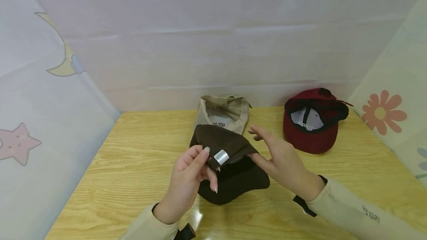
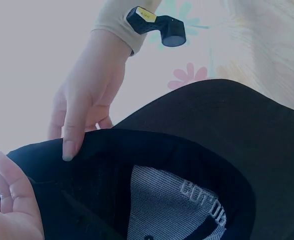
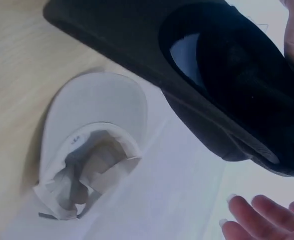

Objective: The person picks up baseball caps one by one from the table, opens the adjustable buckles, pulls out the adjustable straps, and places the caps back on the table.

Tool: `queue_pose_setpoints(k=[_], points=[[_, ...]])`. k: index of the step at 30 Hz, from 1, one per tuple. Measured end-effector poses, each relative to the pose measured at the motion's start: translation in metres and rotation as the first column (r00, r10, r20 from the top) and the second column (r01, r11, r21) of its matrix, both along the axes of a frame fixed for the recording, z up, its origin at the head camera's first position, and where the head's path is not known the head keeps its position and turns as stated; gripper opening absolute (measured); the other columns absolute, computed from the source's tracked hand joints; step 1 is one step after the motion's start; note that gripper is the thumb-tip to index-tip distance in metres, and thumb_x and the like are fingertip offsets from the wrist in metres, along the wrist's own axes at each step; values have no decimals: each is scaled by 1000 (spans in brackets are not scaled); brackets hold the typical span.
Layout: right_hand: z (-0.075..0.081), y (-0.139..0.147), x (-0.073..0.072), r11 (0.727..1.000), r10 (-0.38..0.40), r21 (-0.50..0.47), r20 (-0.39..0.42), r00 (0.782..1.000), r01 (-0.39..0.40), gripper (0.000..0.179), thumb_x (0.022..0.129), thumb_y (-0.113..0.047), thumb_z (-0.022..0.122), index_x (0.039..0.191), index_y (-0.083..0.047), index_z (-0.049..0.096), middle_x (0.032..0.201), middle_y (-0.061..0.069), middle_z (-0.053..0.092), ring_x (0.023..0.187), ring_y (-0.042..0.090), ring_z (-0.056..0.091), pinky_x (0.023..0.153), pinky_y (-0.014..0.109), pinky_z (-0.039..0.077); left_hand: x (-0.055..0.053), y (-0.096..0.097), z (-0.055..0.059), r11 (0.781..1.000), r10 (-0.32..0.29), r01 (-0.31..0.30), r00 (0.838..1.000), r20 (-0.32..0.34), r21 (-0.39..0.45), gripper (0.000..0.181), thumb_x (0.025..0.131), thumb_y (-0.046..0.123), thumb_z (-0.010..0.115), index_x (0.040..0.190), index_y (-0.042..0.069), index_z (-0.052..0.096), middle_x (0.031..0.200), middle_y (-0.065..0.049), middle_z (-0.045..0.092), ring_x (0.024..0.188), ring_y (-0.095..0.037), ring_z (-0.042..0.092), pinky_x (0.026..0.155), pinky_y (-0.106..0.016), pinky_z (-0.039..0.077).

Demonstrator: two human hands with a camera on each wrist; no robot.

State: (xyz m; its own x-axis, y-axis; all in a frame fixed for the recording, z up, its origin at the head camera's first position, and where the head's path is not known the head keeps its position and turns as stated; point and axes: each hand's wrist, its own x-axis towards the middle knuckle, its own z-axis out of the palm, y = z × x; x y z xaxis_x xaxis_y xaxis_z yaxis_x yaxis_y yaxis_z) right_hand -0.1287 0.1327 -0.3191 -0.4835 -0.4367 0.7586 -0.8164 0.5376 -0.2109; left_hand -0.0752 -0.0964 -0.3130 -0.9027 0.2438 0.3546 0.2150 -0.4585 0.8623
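A dark brown baseball cap [image 1: 230,142] is held up off the table, its brim pointing toward the person and its opening dark inside. My left hand [image 1: 191,180] pinches its rear edge beside a silver tag [image 1: 221,157]. The thumb of my right hand [image 1: 283,162] lies inside the cap's right edge, and its other fingers stretch out apart from the fabric. In the left wrist view the black inner band and grey mesh lining [image 2: 162,205] show. The right hand's fingers [image 3: 259,215] stand clear of the cap in the right wrist view.
Behind the brown cap a beige cap [image 1: 245,116] lies with its opening up. A dark red cap [image 1: 310,142] sits at the table's back right. The wooden table [image 1: 133,166] meets a pale cloth backdrop [image 1: 200,47] at its rear.
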Motion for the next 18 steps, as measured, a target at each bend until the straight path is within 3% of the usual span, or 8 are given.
queue_pose_setpoints(k=[4, 7, 12, 15, 18], points=[[9, -3, -1, 1000, 26, -14, -92, 995, -28, 51, 103, -42, 43, 127, 1, 54, 104, 15, 67, 90, 28, 66, 65, 42, 54, 1, 1, 1, 1000, -9, 9, 1000, -3, -1, 19, 104, 14, 45, 88, 12, 54, 75, 4, 62, 50, -5, 61, 51, -22, 50], [16, -5, -2, 996, 78, -22, -142, 987, -82, 45, 103, -37, 44, 127, 0, 56, 111, 15, 67, 95, 28, 66, 77, 34, 54, 1, 2, 1, 1000, -22, 22, 1000, -10, -2, 19, 105, 15, 44, 88, 13, 54, 74, 5, 62, 50, -5, 61, 51, -23, 51], [26, -6, -2, 979, 190, -46, -120, 974, -196, 37, 104, -30, 46, 124, -4, 62, 114, 14, 67, 103, 24, 65, 96, 18, 43, 1, 3, 0, 999, -36, 35, 999, -28, -10, 19, 104, 14, 44, 88, 11, 53, 73, 3, 61, 51, -5, 61, 51, -24, 52], [28, -5, -3, 973, 219, -51, -104, 970, -225, 35, 104, -28, 46, 121, -4, 65, 111, 14, 67, 103, 22, 65, 96, 16, 42, 1, 4, -2, 998, -45, 44, 999, -26, -41, 19, 104, 12, 44, 88, 8, 51, 74, 1, 62, 51, -5, 61, 52, -26, 53], [30, -4, -3, 972, 224, -45, -117, 968, -230, 34, 105, -27, 45, 118, -4, 66, 109, 13, 69, 100, 23, 66, 94, 15, 44, 1, 7, -4, 995, -39, 41, 999, 24, -93, 20, 104, 14, 44, 87, 4, 49, 70, 1, 63, 52, -7, 61, 55, -27, 54]])
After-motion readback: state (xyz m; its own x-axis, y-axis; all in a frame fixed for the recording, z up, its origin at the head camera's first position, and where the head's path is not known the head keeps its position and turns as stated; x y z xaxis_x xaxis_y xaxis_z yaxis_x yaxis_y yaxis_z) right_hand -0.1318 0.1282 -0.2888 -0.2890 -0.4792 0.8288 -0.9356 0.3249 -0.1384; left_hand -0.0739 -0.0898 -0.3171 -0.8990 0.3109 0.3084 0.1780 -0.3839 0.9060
